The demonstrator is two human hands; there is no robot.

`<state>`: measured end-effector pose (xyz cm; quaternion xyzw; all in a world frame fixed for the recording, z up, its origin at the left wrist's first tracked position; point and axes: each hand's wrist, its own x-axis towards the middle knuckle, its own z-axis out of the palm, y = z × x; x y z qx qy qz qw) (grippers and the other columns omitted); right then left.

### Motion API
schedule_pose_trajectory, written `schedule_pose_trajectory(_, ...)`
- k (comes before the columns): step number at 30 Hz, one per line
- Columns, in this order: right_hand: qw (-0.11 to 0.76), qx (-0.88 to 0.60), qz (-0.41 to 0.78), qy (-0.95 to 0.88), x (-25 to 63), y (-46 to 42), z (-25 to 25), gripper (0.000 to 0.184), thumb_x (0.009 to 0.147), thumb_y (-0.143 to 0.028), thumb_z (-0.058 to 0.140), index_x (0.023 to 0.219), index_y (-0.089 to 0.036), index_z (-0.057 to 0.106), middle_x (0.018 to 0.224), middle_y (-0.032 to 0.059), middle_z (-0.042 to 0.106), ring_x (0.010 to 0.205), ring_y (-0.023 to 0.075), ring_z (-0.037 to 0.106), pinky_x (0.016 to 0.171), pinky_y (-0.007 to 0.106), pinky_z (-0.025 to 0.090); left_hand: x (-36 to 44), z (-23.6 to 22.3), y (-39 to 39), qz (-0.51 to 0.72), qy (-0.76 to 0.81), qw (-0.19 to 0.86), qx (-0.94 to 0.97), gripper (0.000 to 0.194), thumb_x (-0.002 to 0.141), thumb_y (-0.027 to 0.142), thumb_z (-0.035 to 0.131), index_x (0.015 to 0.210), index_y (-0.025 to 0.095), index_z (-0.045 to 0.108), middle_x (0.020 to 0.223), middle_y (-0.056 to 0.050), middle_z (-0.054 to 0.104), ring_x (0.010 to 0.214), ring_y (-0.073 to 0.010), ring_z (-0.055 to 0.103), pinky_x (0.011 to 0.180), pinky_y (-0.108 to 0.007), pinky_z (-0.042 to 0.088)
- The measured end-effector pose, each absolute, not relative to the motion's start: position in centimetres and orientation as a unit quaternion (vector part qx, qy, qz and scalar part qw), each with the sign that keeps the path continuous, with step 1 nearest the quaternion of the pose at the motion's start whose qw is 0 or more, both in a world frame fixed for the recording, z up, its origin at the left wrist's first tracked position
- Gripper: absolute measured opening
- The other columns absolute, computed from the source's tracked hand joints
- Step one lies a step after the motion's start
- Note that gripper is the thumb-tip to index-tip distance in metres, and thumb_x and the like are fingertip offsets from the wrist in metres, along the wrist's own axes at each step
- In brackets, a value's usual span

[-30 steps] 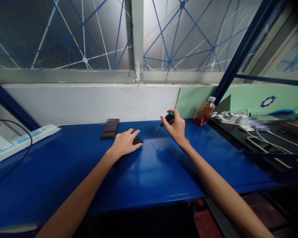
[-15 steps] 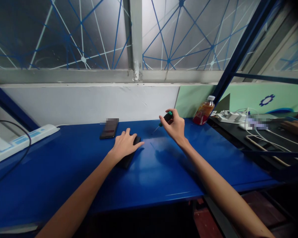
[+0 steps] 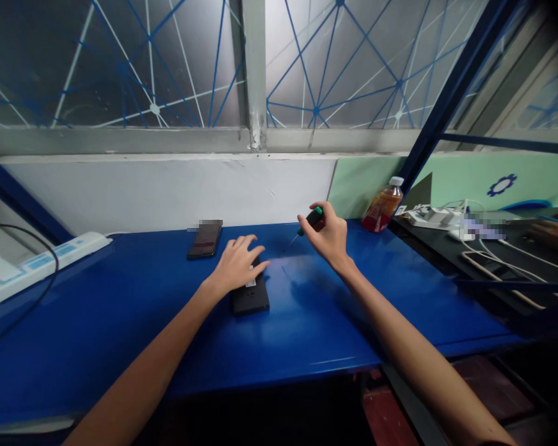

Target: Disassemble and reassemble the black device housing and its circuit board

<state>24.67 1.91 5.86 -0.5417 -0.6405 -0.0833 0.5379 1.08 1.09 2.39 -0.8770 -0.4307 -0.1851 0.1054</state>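
A flat black rectangular case (image 3: 251,301) lies on the blue table (image 3: 325,334), with part of a white label and small marks on its upper face. Over its far half is my left hand (image 3: 237,263), gripping it with thumb and fingers spread across it; the hand hides that half. To the right, my right hand (image 3: 326,232) is closed around the green and black handle of a screwdriver (image 3: 314,217). Its thin shaft slants down and left, the tip close to the tabletop. The screwdriver and the case are apart.
A dark smartphone (image 3: 205,239) lies beyond my left hand. At the left is a white power strip (image 3: 41,263) with a black cable. A drink bottle (image 3: 384,205) stands at the back right. Beyond the blue frame, white cables (image 3: 516,272) and another person's hand (image 3: 555,235) show.
The black case has turned under my left hand, its near end swinging to the right, and its label now shows. My right hand and the screwdriver have stayed almost still.
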Motion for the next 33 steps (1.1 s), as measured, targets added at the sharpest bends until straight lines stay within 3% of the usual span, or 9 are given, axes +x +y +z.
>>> schedule_pose_trajectory(5,0.543,-0.541,-0.085,-0.637,24.7,1.9,5.9,0.027,0.080,-0.042,0.062,0.097,-0.021,0.060,0.055,-0.0029,0.057,0.049,0.0143,0.055,0.054,0.025,0.042,1.0,1.2,2.2,-0.247,-0.360,-0.042,-0.899,0.036,0.097,0.039,0.044,0.085,0.021,0.072,0.098,-0.007,0.071,0.099,-0.0213,0.062,0.084,-0.032,0.048)
schedule_pose_trajectory(8,0.554,-0.536,-0.077,-0.633,24.6,1.8,6.1,0.026,0.079,-0.041,0.064,0.096,-0.021,0.060,0.054,-0.0033,0.057,0.049,0.0142,0.055,0.054,0.025,0.043,1.5,1.2,2.0,-0.253,-0.430,-0.011,-0.866,0.039,0.096,0.036,0.046,0.071,0.019,0.070,0.086,-0.008,0.072,0.090,-0.0232,0.065,0.080,-0.034,0.048)
schedule_pose_trajectory(11,0.586,-0.521,-0.035,-0.619,24.6,1.8,6.3,0.026,0.078,-0.041,0.065,0.094,-0.021,0.059,0.058,-0.0032,0.057,0.051,0.0133,0.056,0.054,0.025,0.045,2.3,1.4,1.3,-0.243,-0.530,0.073,-0.810,0.044,0.095,0.032,0.043,0.062,0.015,0.068,0.075,-0.012,0.072,0.079,-0.0267,0.066,0.086,-0.045,0.045)
schedule_pose_trajectory(13,0.613,-0.504,0.019,-0.608,24.7,1.9,6.2,0.026,0.079,-0.042,0.065,0.094,-0.021,0.058,0.061,-0.0032,0.057,0.050,0.0121,0.055,0.052,0.024,0.045,2.7,1.5,0.8,-0.260,-0.519,0.081,-0.810,0.040,0.094,0.029,0.044,0.066,0.016,0.070,0.076,-0.011,0.073,0.079,-0.0262,0.067,0.096,-0.050,0.040)
schedule_pose_trajectory(15,0.632,-0.487,0.079,-0.597,24.8,2.2,6.0,0.029,0.080,-0.045,0.064,0.094,-0.021,0.056,0.061,-0.0040,0.056,0.046,0.0107,0.053,0.047,0.023,0.044,2.9,1.3,0.6,-0.306,-0.479,0.042,-0.821,0.029,0.093,0.027,0.047,0.082,0.018,0.073,0.089,-0.009,0.075,0.085,-0.0245,0.068,0.100,-0.046,0.040)
schedule_pose_trajectory(19,0.652,-0.470,0.154,-0.575,24.9,2.6,5.7,0.033,0.079,-0.047,0.066,0.094,-0.020,0.055,0.059,-0.0051,0.053,0.039,0.0099,0.051,0.037,0.022,0.039,3.1,0.9,0.6,-0.382,-0.444,-0.061,-0.808,0.026,0.090,0.027,0.053,0.108,0.019,0.070,0.102,-0.006,0.074,0.093,-0.0225,0.069,0.087,-0.034,0.052)
schedule_pose_trajectory(26,0.649,-0.469,0.161,-0.577,24.4,2.4,5.4,0.031,0.079,-0.046,0.066,0.093,-0.021,0.055,0.059,-0.0052,0.053,0.039,0.0092,0.051,0.037,0.022,0.040,3.0,0.5,0.7,-0.392,-0.422,-0.126,-0.808,0.021,0.083,0.037,0.067,0.096,0.022,0.073,0.093,-0.002,0.076,0.087,-0.0214,0.071,0.085,-0.032,0.053)
schedule_pose_trajectory(33,0.637,-0.472,0.154,-0.590,24.0,2.1,5.3,0.031,0.080,-0.046,0.066,0.094,-0.021,0.056,0.062,-0.0041,0.055,0.043,0.0093,0.051,0.041,0.022,0.041,3.0,0.6,0.7,-0.393,-0.408,-0.127,-0.814,0.018,0.087,0.034,0.063,0.082,0.022,0.075,0.087,-0.003,0.077,0.080,-0.0215,0.072,0.074,-0.029,0.055)
